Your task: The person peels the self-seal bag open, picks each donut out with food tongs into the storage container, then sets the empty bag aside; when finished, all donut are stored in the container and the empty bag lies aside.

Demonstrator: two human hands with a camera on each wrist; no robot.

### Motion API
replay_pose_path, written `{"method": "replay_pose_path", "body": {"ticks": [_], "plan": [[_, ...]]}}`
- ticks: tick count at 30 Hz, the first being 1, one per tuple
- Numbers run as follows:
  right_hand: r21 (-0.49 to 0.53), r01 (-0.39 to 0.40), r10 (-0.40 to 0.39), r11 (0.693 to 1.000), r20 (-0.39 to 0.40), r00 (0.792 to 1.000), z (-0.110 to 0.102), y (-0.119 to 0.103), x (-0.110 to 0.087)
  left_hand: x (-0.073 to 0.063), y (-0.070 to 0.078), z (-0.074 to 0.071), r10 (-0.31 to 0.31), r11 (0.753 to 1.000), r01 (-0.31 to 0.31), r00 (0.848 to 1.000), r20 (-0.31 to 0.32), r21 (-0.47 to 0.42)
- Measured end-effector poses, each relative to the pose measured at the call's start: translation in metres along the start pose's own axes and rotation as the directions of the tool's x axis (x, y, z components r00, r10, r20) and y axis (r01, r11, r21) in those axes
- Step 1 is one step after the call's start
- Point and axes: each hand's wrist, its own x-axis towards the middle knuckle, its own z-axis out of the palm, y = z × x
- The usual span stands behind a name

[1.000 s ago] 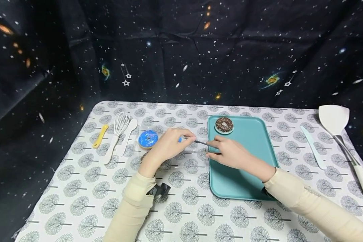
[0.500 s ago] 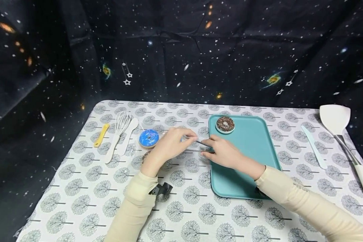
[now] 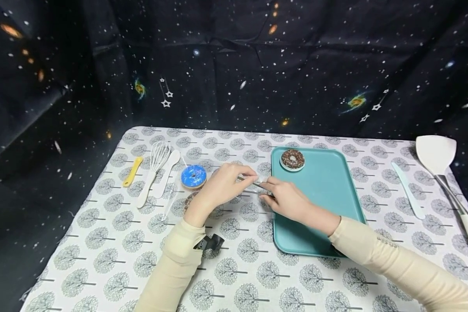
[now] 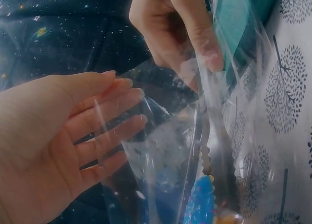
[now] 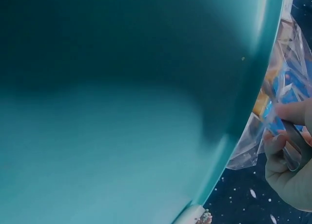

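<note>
My left hand (image 3: 228, 186) pinches the edge of a clear plastic bag (image 4: 161, 121) between thumb and index finger, its other fingers nearly straight along the film. In my right hand (image 3: 290, 199) are metal tongs (image 4: 207, 155), reaching into the bag. Their serrated tips meet a blue-iced donut (image 4: 201, 200) inside; my left hand hides it in the head view. Another blue donut (image 3: 193, 177) lies to the left of my left hand. Behind my left wrist a brown donut (image 3: 190, 200) is mostly covered.
A teal tray (image 3: 320, 234) under my right forearm carries a chocolate donut (image 3: 292, 160). At left lie a yellow-handled utensil (image 3: 132, 172), a whisk (image 3: 156, 167) and a white spoon (image 3: 167, 173). A pale knife (image 3: 407, 190) and a white spatula (image 3: 437, 154) lie at right.
My right hand has moved left and the tongs reach further toward my left hand and the bag. My left hand keeps its hold. The head view has shifted slightly.
</note>
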Motion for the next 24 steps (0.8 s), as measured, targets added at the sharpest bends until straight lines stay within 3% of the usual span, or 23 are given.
{"method": "replay_pose_path", "body": {"ticks": [12,24], "plan": [[0.026,0.093,-0.092,0.995,-0.058,0.994,-0.012,0.010,-0.019,0.001,-0.002,0.000,-0.016,1.000,0.016,1.000,0.009,-0.016],[0.031,0.081,-0.077,0.996,-0.097,0.992,-0.027,0.027,-0.067,0.000,-0.002,0.001,-0.022,1.000,0.022,1.000,0.003,-0.011]]}}
